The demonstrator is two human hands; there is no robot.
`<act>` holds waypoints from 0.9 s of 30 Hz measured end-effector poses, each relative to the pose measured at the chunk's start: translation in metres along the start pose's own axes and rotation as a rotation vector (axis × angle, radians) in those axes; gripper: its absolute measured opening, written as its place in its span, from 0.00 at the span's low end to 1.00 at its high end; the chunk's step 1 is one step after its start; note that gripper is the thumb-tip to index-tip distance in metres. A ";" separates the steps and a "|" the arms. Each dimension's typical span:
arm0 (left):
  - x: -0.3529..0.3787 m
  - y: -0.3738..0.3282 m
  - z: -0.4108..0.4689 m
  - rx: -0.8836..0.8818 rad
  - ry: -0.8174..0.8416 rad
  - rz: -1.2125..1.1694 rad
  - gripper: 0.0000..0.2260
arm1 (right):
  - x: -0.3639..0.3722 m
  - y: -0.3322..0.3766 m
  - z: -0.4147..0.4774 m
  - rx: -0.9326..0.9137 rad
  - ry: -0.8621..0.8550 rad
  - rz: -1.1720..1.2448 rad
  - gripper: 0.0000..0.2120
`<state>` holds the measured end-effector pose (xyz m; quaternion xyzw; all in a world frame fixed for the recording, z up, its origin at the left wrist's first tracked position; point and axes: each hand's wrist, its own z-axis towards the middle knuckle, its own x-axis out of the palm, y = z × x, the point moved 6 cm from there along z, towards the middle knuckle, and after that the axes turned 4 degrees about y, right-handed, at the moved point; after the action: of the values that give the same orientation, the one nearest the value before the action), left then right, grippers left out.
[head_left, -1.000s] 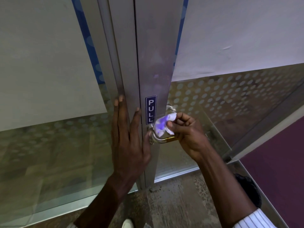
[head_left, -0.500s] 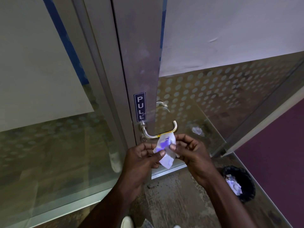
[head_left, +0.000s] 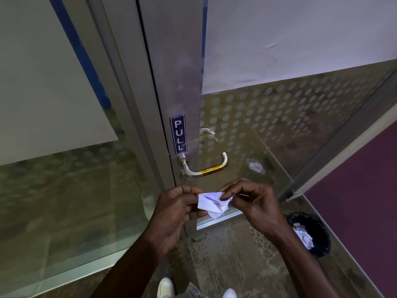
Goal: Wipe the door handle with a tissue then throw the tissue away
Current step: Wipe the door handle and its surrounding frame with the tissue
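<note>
White and crumpled, the tissue (head_left: 211, 203) hangs between both hands just below the door handle (head_left: 206, 167), touching neither handle nor door. The left hand (head_left: 178, 209) pinches its left edge with thumb and fingers; the right hand (head_left: 253, 201) pinches the right edge the same way. The handle looks bare, so the wiping seems done and the step in hand is likely folding or balling the tissue. It is best to gather the loose corners inward into a tight wad held by one hand, so nothing flutters loose, then carry it right and down to the bin (head_left: 311, 235) on the floor.
</note>
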<state>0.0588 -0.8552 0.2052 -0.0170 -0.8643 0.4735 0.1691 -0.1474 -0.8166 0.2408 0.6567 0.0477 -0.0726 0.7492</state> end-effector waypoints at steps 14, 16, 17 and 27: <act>0.002 -0.005 -0.008 0.202 -0.092 0.233 0.12 | 0.005 -0.022 -0.002 0.183 -0.042 -0.055 0.14; 0.003 -0.009 -0.009 0.252 -0.107 0.326 0.11 | 0.009 -0.025 0.000 0.199 0.018 -0.023 0.15; 0.003 -0.011 -0.009 0.283 -0.113 0.375 0.11 | 0.010 -0.027 0.002 0.208 0.033 -0.022 0.13; 0.001 -0.068 -0.039 1.067 -0.514 1.126 0.16 | -0.039 -0.017 0.037 -0.075 -0.604 -0.431 0.13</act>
<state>0.0786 -0.8609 0.2805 -0.2568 -0.3960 0.8244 -0.3124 -0.1897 -0.8537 0.2360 0.5526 -0.0356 -0.4175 0.7205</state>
